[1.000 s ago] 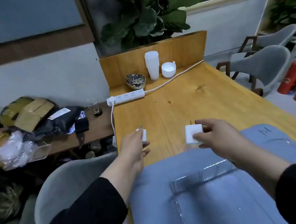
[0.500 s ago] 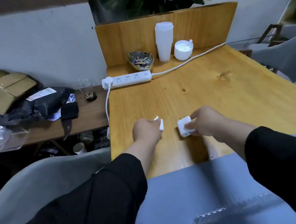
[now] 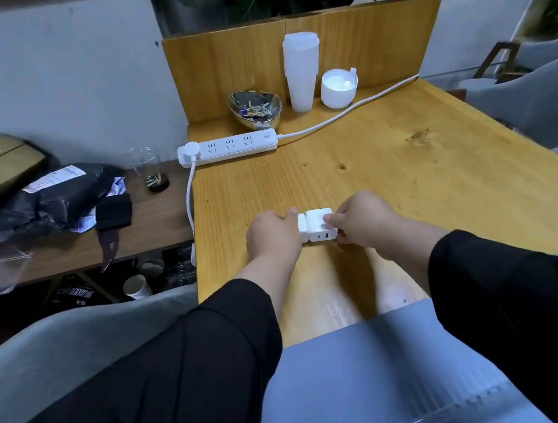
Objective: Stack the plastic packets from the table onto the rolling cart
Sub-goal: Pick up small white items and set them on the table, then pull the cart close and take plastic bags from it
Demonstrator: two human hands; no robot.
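Note:
On the wooden table [image 3: 388, 179] two small white charger plugs sit side by side and touching. My left hand [image 3: 271, 238] grips the narrower left plug [image 3: 302, 227]. The wider right plug [image 3: 320, 227], with ports on its near face, is pinched by my right hand [image 3: 363, 223]. A pale blue plastic sheet [image 3: 358, 385] with a clear plastic packet [image 3: 440, 418] on it lies at the near table edge, under my black sleeves. No rolling cart is in view.
A white power strip [image 3: 229, 146] with its cable lies farther back, near a metal bowl [image 3: 254, 108], stacked white cups [image 3: 300, 71] and a white lid [image 3: 338, 88]. A cluttered low bench [image 3: 78, 246] stands left, grey chairs left and right.
Both hands have slid forward over the table and brought the two plugs together until they touch. The camera has tilted down and moved closer to the table.

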